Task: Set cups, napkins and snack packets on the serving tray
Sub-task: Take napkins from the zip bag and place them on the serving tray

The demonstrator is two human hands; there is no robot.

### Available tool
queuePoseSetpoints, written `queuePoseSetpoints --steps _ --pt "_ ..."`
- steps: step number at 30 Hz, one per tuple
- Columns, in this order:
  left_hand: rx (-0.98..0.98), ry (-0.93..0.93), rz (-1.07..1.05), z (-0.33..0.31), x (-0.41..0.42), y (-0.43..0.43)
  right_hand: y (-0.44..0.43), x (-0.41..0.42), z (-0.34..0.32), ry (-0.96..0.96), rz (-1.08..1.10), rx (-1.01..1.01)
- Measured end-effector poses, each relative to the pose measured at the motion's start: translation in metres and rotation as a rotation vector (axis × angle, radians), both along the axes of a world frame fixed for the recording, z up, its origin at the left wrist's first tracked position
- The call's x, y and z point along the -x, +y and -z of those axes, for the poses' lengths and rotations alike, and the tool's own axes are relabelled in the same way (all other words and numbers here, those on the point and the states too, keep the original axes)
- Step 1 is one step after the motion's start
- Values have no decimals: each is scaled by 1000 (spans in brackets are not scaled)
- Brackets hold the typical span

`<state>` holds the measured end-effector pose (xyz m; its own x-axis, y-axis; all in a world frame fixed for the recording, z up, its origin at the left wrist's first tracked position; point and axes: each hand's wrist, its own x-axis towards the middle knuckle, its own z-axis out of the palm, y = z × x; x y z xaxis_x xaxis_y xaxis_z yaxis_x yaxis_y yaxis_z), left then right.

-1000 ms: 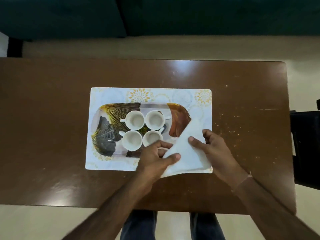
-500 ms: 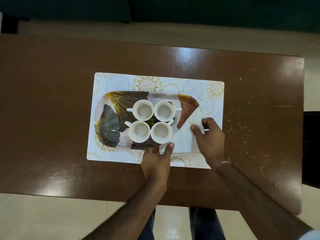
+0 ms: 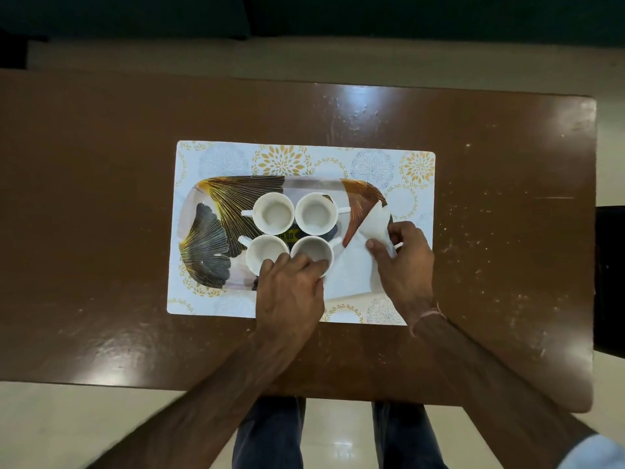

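Observation:
A leaf-patterned serving tray (image 3: 216,194) lies on a floral placemat (image 3: 220,157). Several white cups stand close together at its middle, among them the far left cup (image 3: 274,213) and the near right cup (image 3: 313,248). A white napkin (image 3: 351,269) lies folded on the tray's right end, one flap raised. My right hand (image 3: 402,262) pinches that raised flap at the napkin's right side. My left hand (image 3: 291,296) covers the near rims of the two near cups, and its thumb and forefinger hold the napkin's left edge. No snack packets are in view.
The placemat sits in the middle of a brown wooden table (image 3: 101,198). A dark object (image 3: 608,282) stands just off the table's right edge. My knees show below the near edge.
The napkin went from held above the tray's near right corner to lying on its right end. My left hand slid up against the near cups. My right hand has lifted one flap.

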<state>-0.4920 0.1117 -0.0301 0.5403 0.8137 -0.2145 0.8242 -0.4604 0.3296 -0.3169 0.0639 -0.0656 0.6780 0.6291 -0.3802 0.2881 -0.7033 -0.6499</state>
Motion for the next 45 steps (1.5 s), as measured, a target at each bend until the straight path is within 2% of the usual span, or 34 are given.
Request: queuePoseSetpoints --steps 9,17,22,30,36,41,45 --pt "-31 -47 117 4 12 9 5 3 6 23 30 -5" --pt "17 -51 106 0 14 8 -7 5 1 25 41 29" --pt "28 -65 126 1 15 9 -12 14 0 33 121 -8" --pt "38 -106 48 -2 18 4 -15 18 4 68 208 -10" --pt "-4 -208 21 -6 5 5 -17 14 0 51 214 -9" --pt "-69 -260 136 -11 -29 27 -15 -12 -11 16 75 -11" --pt "-17 -174 259 -16 -81 46 -22 -53 -18 -40 -70 -3"
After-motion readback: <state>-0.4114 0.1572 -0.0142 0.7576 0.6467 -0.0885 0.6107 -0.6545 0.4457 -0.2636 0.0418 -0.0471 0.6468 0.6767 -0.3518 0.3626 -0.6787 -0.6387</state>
